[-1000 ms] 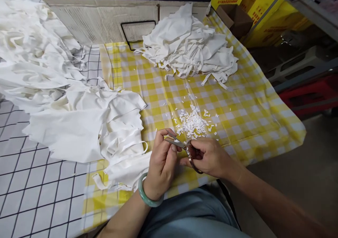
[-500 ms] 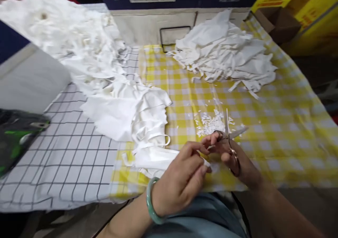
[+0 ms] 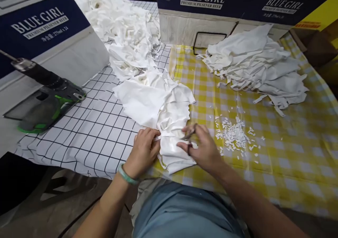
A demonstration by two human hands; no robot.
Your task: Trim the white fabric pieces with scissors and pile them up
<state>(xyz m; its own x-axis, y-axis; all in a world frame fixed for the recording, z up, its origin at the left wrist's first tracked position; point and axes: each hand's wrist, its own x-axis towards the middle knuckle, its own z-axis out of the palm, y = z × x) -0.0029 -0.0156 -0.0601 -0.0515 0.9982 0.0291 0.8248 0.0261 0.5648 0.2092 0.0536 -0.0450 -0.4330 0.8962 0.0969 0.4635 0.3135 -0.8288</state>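
My left hand, with a green bangle at the wrist, is closed at the left edge of a white fabric piece, its fingers pinching a narrow white strap. My right hand grips a pair of scissors by the handles over the same piece's right side. The blades point left and lie partly hidden against the cloth. Just behind, more white fabric lies in overlapping folds. A scatter of small white clippings covers part of the yellow checked cloth right of my right hand.
A heap of white fabric pieces with straps lies at the back right. Another pile runs to the back left. Cardboard beer boxes border the table. A power drill stands on the left by a box.
My hands have moved apart and left onto the fabric. My left hand has shifted to a strap, and the scissors have swung from pointing away to pointing left. The view has turned left.
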